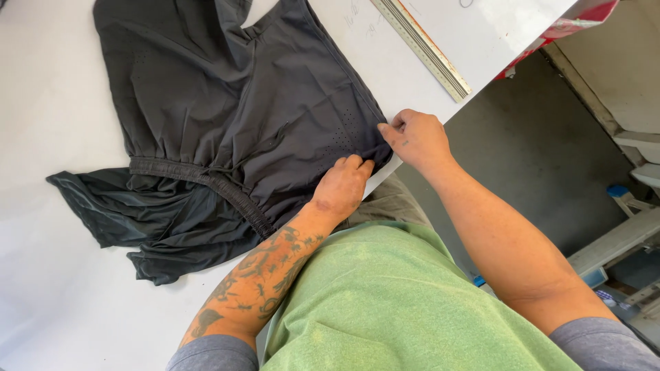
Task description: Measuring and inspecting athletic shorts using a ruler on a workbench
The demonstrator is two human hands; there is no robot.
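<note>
Head view: dark shorts [234, 117] spread flat on white table [48, 89], hem corner at table edge nearest person. Left hand [344, 187] fingers curled, pressing fabric beside corner. Right hand [416, 137] pinched shut on hem corner. Best keep fabric taut, edges aligned, pull evenly. Metal ruler [423, 47] beyond shorts, untouched.

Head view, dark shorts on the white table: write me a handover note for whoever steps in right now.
Left hand: fingers pressed flat on the dark shorts near their corner at the table edge.
Right hand: pinching that same corner of fabric.
Shorts lie spread on the white table, elastic waistband bunched, fabric wrinkled beyond it.
A long ruler lies apart, untouched.
Done: garment laid out, corner gripped.
Left: rest of the fabric is not yet smoothed.
</note>
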